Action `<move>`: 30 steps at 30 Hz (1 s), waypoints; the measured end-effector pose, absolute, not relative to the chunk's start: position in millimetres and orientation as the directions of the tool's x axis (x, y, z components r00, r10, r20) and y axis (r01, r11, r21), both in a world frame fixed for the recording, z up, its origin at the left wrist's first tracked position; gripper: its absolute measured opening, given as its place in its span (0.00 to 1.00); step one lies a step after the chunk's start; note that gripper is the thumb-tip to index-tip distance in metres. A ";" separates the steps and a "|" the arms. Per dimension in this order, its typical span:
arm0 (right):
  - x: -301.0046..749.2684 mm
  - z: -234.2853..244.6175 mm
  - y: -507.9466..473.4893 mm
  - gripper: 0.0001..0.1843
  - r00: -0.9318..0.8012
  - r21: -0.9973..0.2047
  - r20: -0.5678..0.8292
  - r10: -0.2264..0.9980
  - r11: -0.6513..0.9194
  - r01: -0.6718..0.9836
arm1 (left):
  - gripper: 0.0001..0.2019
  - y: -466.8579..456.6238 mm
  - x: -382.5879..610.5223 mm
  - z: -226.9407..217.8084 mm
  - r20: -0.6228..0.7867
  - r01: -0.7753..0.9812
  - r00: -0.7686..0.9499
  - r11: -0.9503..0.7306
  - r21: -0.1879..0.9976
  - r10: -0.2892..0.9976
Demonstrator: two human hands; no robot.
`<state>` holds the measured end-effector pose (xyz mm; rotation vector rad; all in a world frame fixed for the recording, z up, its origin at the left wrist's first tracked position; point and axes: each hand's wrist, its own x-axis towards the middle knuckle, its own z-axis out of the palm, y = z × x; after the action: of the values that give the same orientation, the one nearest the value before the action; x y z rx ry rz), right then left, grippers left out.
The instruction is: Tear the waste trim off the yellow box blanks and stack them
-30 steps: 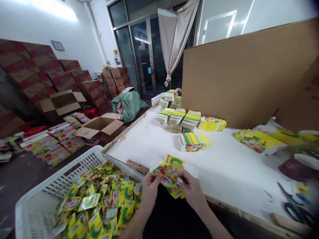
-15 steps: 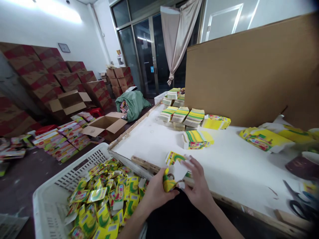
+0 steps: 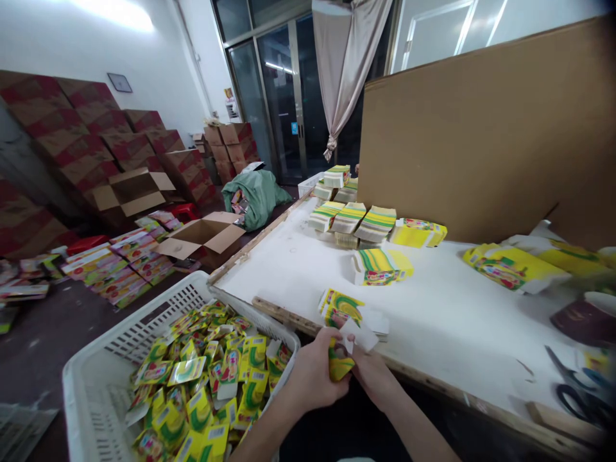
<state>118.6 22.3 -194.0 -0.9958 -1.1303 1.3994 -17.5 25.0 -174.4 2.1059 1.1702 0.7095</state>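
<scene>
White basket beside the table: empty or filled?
Partly filled: the white basket holds a loose heap of yellow-green cartons on its table side; bare bottom shows at the other end.

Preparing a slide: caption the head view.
Left hand and right hand hold a yellow-green printed cardboard carton beside a white plastic basket.

Upright cardboard sheet (image 3: 481, 128), scissors (image 3: 572, 394) lower right, green sack (image 3: 255, 196) near glass doors (image 3: 283, 96), knotted curtain (image 3: 344, 64)

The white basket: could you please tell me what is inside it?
The basket holds a loose heap of small yellow-and-green cartons; they cover most of its floor, so anything beneath them is hidden.
</scene>
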 end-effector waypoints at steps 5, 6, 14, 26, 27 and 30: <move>126.9 -193.9 20.4 0.27 -0.358 -0.853 0.295 0.886 0.413 0.320 | 0.39 35.9 -21.2 -176.3 0.218 0.452 0.450 -0.432 0.780 0.866; 129.6 -194.9 21.9 0.26 -0.358 -0.825 0.302 0.884 0.431 0.367 | 0.38 37.0 -22.5 -175.8 0.250 0.459 0.438 -0.454 0.764 0.864; 148.7 -191.9 28.9 0.25 -0.396 -0.736 0.291 0.871 0.468 0.489 | 0.24 32.9 -43.8 -163.1 0.281 0.634 0.335 -0.435 0.639 0.899; 134.6 -193.8 33.6 0.30 -0.191 -0.841 0.309 0.932 0.361 0.402 | 0.24 25.1 -43.0 -160.6 0.279 0.716 0.310 -0.417 0.560 0.909; 135.7 -200.4 38.6 0.35 -0.148 -0.862 0.287 0.947 0.322 0.391 | 0.24 24.0 -51.8 -162.9 0.252 0.758 0.295 -0.387 0.525 0.922; 150.0 -216.4 58.7 0.29 0.086 -0.760 0.257 0.962 0.147 0.633 | 0.29 23.3 -87.8 -172.2 0.233 0.948 0.112 -0.175 0.267 0.966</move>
<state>150.0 58.7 -216.4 -1.5684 -1.6292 0.5230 -87.8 23.3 -172.2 2.3041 1.9842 0.5508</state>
